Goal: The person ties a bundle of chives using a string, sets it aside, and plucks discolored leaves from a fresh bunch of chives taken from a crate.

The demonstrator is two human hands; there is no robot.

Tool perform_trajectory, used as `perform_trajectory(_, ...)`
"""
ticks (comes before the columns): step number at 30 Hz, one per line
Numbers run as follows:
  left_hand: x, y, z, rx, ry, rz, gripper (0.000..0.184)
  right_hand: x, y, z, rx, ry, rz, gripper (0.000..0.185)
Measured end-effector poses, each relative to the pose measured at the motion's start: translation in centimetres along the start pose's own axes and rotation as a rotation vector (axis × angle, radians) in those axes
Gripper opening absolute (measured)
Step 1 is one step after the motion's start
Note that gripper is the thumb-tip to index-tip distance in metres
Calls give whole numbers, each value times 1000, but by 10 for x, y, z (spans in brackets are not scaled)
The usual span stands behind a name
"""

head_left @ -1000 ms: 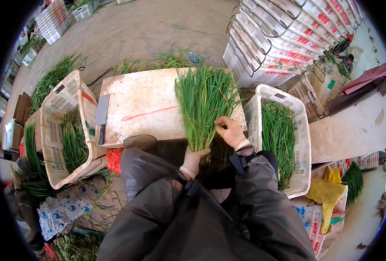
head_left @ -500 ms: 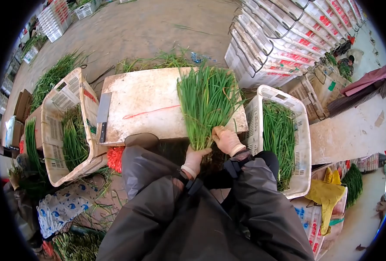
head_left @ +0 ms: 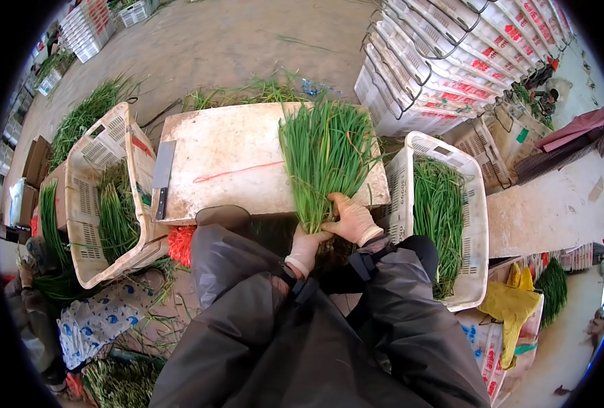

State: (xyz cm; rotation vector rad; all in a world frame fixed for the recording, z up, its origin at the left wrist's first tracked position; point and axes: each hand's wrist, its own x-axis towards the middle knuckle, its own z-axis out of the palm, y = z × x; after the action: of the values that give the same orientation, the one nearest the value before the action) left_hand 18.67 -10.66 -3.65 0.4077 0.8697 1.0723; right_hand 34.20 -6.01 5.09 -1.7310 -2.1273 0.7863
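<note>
A bunch of long green stalks (head_left: 325, 146) lies across the right part of a stained white board (head_left: 227, 149), its leafy ends pointing away from me. My left hand (head_left: 304, 249), in a pale glove, is wrapped round the stalk bases at the board's near edge. My right hand (head_left: 351, 219), gloved too, grips the lower right side of the bunch with bent fingers, touching my left hand. A red string (head_left: 237, 173) lies on the board left of the bunch. Near the board's left edge rests a knife with a black handle (head_left: 162, 202).
White crates of green stalks stand at the left (head_left: 88, 238) and right (head_left: 475, 258) of the board. Stacked white crates (head_left: 410, 88) rise behind at the right. A yellow cloth (head_left: 509, 306) hangs at the lower right. A person's dark sleeve (head_left: 30, 316) shows at the left edge.
My right hand has moved down and left along the bunch to meet my left hand. Its fingers have closed on the lower stalks. My left hand keeps its hold.
</note>
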Motion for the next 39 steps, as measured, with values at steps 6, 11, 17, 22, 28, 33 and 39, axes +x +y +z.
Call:
perform_trajectory(6,0,0,2,24,7,21,53,-1,-1,21,-268,165,-221,30)
perform_trajectory(11,-2,5,4,42,-10,33,52,-4,-8,13,-141,177,-285,16)
perform_trajectory(17,-7,14,10,27,-56,13,48,-11,-17,-13,275,-17,-253,13)
perform_trajectory(22,-1,9,6,-41,-120,-33,44,-10,-10,-21,658,-14,-85,10)
perform_trajectory(28,-6,17,9,-3,-70,-85,41,-10,-12,-52,1547,68,-245,15)
perform_trajectory(33,0,7,5,0,-81,-29,38,-7,13,-75,1902,508,-126,15)
perform_trajectory(39,5,-1,-4,-96,-61,-126,31,-12,26,-62,777,552,307,27)
